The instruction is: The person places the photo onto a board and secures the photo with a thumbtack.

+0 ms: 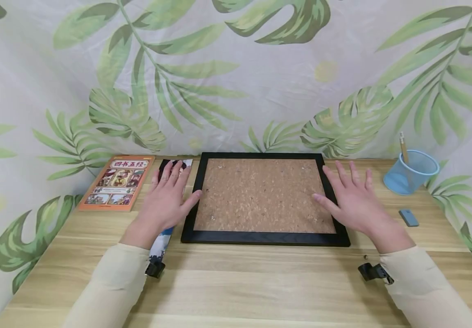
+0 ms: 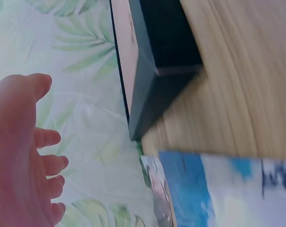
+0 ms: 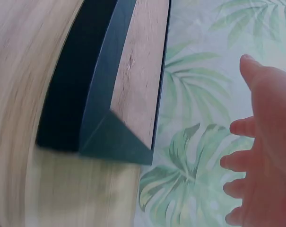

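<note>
Both empty, fingers outstretched — left hand, right hand — near a framed corkboard

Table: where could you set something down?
Bare: before the corkboard, between left sleeve and right sleeve; also the patch bordered by orange book, left sleeve and table edge. Crowded: left of the corkboard, where the left hand overlaps a second book.
</note>
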Demonstrator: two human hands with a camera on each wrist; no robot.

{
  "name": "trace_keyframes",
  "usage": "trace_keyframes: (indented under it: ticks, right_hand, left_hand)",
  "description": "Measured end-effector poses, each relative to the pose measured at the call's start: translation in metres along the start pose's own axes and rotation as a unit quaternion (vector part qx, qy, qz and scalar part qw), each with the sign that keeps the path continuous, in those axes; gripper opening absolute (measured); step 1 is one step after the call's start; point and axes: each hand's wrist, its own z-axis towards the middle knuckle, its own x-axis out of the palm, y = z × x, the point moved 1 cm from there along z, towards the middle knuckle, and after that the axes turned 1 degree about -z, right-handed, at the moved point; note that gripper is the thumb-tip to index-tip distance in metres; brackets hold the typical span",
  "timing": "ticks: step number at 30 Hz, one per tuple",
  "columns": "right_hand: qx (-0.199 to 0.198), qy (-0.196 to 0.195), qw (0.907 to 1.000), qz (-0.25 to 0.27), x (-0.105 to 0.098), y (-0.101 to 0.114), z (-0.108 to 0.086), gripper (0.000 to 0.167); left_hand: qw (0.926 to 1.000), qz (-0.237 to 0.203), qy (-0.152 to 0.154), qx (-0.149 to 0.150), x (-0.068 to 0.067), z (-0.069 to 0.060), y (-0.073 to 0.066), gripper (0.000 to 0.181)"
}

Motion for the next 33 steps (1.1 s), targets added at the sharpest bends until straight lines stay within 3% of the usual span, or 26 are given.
trace_keyframes:
  ticks: [5, 9, 15, 22, 29, 33]
  right_hand:
    - [-0.003, 0.001, 1.0, -0.001, -0.003, -0.011, -0.002, 0.088]
    - [-0.015, -0.007, 0.9998, 0.008, -0.006, -0.018, -0.004, 0.084]
    - [-0.039, -0.029, 0.9982, 0.034, -0.007, -0.031, -0.007, 0.067]
    - [-0.062, -0.039, 0.9967, 0.034, 0.0, -0.053, -0.015, 0.044]
    - [-0.088, -0.024, 0.9948, 0.046, 0.011, -0.077, -0.034, 0.022]
    - [-0.094, -0.021, 0.9936, 0.058, 0.016, -0.088, -0.047, 0.01]
  left_hand:
    - [1.0, -0.003, -0.003, -0.001, -0.003, -0.001, 0.015, 0.078]
    - [0.9995, -0.012, -0.028, -0.007, -0.006, -0.003, 0.027, 0.072]
    - [0.9943, -0.074, -0.05, -0.06, -0.011, -0.007, 0.045, 0.055]
    - [0.9908, -0.084, -0.053, -0.093, -0.011, -0.005, 0.063, 0.043]
    - [0.9858, -0.105, 0.037, -0.125, -0.012, 0.006, 0.084, 0.046]
    - [0.9838, -0.104, 0.064, -0.131, -0.009, 0.009, 0.092, 0.048]
